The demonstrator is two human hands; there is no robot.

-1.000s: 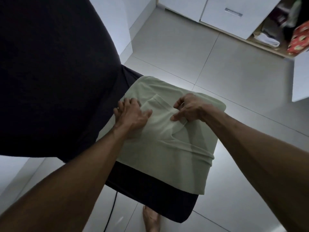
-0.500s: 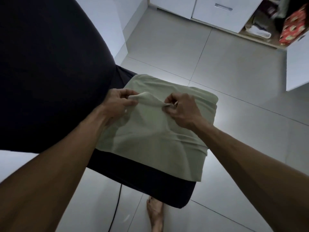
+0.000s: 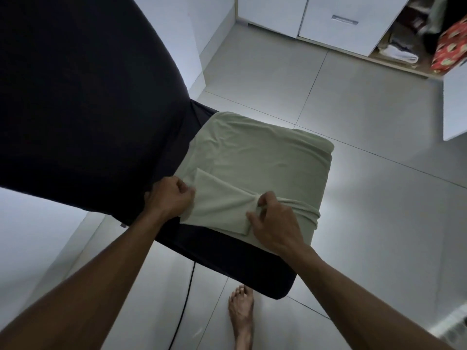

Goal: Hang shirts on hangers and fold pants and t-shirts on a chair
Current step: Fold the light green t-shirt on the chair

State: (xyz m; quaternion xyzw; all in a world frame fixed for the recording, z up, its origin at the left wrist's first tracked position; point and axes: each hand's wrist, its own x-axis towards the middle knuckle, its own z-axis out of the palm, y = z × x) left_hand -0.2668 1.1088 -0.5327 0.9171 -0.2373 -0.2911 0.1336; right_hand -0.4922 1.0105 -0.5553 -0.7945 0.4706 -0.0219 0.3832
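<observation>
**A:** What sits furthest left?

**B:** The tall dark back of a chair (image 3: 83,102), filling the upper left. Its dark seat runs rightward from there, under both hands.

**A:** And the left hand?

**B:** The left hand (image 3: 169,197) is at the near left edge of a pale green t-shirt (image 3: 255,160), just beside the chair back. Its fingers are curled tight, pinching the cloth at the left end of a folded flap.

**A:** Where does the shirt lie?

**B:** Flat on the seat, already folded to a rough square. Most of it spreads beyond the two hands, away from the person. The folded flap stretches between the hands, along the shirt's near edge.

**A:** The right hand?

**B:** The right hand (image 3: 274,223) is at the flap's other end, on the near right part of the shirt. Thumb and fingers are bent and gather a bunch of fabric into small creases. The two hands are apart, with the flap taut between them.

**A:** Anything below the hands?

**B:** A bare foot (image 3: 241,311) stands on the pale tiled floor (image 3: 366,198), nearer the person than the right hand. A thin dark cable (image 3: 185,299) runs down the floor to its left.

**A:** And to the far right?

**B:** Well beyond the right hand, white cupboards (image 3: 328,16) line the wall. One open compartment holds stacked cloth and a red patterned item (image 3: 452,49), too blurred to name.
</observation>
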